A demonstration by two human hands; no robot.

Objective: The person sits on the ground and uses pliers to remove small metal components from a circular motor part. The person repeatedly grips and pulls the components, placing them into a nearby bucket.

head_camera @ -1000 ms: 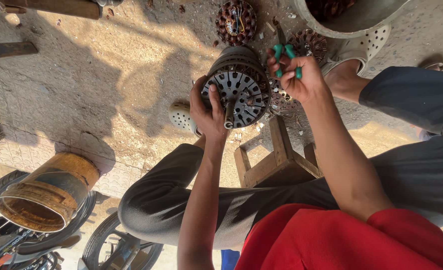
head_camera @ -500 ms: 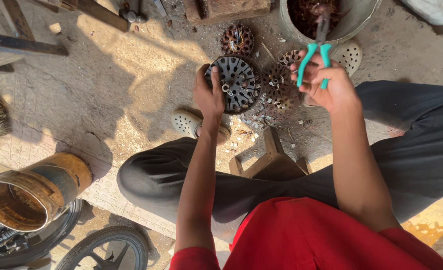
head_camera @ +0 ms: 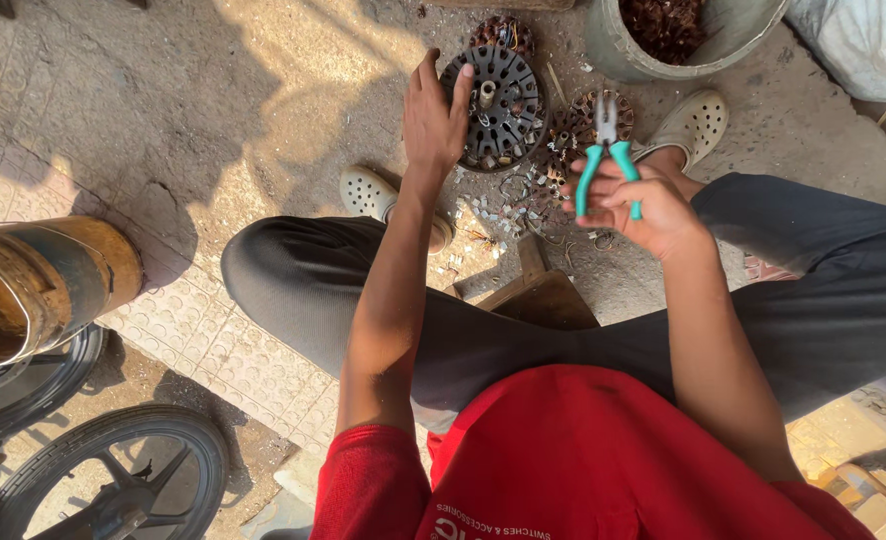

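Motor disc (head_camera: 503,105) — one, left hand (head_camera: 431,120) on it, one teal-handled pliers (head_camera: 605,160) — right hand (head_camera: 643,205)

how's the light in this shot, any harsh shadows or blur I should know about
Head view: hard sunlight on the paved ground, with the person's own shadow across its middle. The left hand on the round slotted motor part and the right hand gripping the green-handled pliers sit in even shade, sharp, without motion blur. Straight lines bow near the edges.
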